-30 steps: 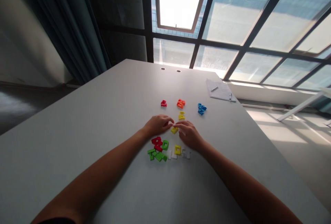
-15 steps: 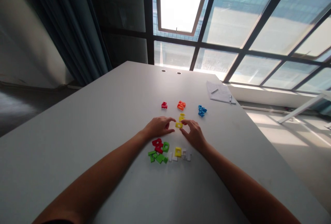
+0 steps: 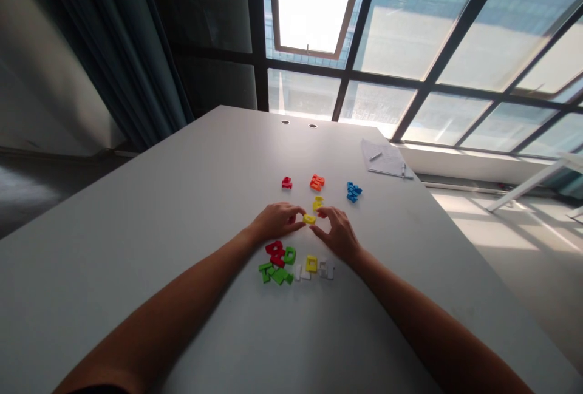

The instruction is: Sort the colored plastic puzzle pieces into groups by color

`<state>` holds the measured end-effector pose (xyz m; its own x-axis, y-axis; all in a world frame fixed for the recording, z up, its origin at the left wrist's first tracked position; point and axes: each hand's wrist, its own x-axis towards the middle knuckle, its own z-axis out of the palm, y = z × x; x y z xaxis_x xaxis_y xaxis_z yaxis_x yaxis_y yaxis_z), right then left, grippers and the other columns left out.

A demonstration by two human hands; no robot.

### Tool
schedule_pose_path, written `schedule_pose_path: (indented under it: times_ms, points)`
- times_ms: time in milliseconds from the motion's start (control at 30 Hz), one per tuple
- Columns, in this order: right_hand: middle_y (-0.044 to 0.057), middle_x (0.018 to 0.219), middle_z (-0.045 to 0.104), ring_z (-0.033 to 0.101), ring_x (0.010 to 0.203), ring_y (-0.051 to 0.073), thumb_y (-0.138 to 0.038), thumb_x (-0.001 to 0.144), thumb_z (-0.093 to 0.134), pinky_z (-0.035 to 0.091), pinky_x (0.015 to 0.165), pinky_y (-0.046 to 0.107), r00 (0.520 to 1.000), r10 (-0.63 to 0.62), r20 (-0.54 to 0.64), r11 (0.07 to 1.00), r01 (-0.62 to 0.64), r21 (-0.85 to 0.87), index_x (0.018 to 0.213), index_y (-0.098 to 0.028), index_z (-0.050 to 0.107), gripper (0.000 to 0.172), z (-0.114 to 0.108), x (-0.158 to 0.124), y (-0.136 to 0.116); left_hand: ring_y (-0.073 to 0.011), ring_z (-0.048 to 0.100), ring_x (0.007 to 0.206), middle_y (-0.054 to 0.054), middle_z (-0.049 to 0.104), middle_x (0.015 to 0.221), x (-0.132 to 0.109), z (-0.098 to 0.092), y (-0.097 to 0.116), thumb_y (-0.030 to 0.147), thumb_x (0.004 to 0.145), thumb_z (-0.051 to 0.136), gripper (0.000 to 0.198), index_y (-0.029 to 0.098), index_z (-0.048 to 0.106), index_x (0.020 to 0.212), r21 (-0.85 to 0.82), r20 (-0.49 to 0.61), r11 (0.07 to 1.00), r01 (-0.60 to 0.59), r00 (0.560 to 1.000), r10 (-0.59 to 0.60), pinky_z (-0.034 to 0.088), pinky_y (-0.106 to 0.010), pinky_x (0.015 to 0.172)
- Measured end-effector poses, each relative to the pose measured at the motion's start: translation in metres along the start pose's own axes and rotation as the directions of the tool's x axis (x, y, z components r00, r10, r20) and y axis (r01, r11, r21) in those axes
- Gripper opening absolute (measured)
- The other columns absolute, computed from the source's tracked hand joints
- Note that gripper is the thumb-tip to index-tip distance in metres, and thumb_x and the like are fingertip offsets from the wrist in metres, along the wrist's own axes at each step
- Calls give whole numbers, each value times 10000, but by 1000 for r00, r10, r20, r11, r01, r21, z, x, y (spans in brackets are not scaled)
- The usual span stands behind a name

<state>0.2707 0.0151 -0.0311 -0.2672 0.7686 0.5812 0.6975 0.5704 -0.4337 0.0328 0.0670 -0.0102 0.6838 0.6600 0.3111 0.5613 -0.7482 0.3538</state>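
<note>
A small yellow plastic block point(image 3: 309, 219) is pinched between the thumb and index finger of my left hand point(image 3: 279, 220), just above the table. Close on its right is my right hand point(image 3: 337, 233), thumb and fingers apart, with nothing visibly gripped. Just beyond the right fingertips lie more yellow blocks point(image 3: 317, 202), partly covered by them. Nearer to me lies a mixed group: red blocks point(image 3: 275, 251), green blocks point(image 3: 279, 275), a square yellow block with a hole point(image 3: 311, 263) and white blocks point(image 3: 323, 269).
Farther back are separate little piles of red blocks point(image 3: 286, 183), orange blocks point(image 3: 317, 182) and blue blocks point(image 3: 353, 191). Paper sheets point(image 3: 387, 160) with pens lie by the right edge of the white table point(image 3: 204, 169). Tall windows stand behind it.
The held yellow block has turned and shifted slightly left, from my right fingertips into my left hand's pinch. My right fingers have come off it. The view has shifted a little.
</note>
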Motion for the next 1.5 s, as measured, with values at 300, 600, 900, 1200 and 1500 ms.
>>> schedule_pose_path:
  times_ms: [300, 600, 900, 1200, 1500]
  points:
    - [74, 984, 750, 696, 951, 254, -347, 936, 702, 479, 925, 428, 996, -43, 72, 998, 40, 39, 1130, -210, 612, 253, 1, -2, -1, -141, 621, 675, 35, 692, 772, -1, 1, 1, 390, 921, 640, 239, 250, 642, 1114, 16, -16, 1000, 17, 1000, -17, 417, -248, 654]
    - [99, 1015, 740, 687, 984, 260, -430, 945, 687, 514, 924, 441, 992, -68, 103, 995, 60, 76, 1108, -203, 641, 284, -3, 0, -5, -132, 633, 675, 21, 705, 821, -5, -2, 8, 415, 935, 629, 240, 226, 643, 1083, 85, 1, 993, -82, 997, 82, 400, -234, 619]
    - [86, 1021, 738, 682, 963, 246, -394, 934, 696, 532, 905, 418, 998, -49, 37, 988, 43, 151, 1093, -227, 669, 232, -5, 3, -4, -131, 671, 708, -7, 738, 861, -5, 1, 10, 451, 1028, 511, 282, 230, 676, 1087, 111, -41, 979, -170, 984, 175, 437, -236, 645]
    - [136, 1038, 716, 657, 942, 292, -265, 892, 605, 522, 894, 473, 969, 214, -125, 967, -228, -112, 1142, -174, 601, 266, -3, 3, 42, -125, 664, 706, 9, 747, 864, -3, 2, 5, 355, 1006, 535, 223, 265, 724, 1081, 58, -30, 997, -43, 999, 45, 432, -232, 654]
    - [114, 1218, 684, 619, 1098, 282, -164, 899, 563, 487, 964, 455, 988, 154, -33, 959, -157, -234, 1205, -236, 683, 337, -5, -1, 52, -125, 656, 714, -5, 738, 883, -2, 5, 4, 338, 996, 521, 244, 259, 751, 1010, 28, -23, 999, -26, 999, 27, 448, -233, 665]
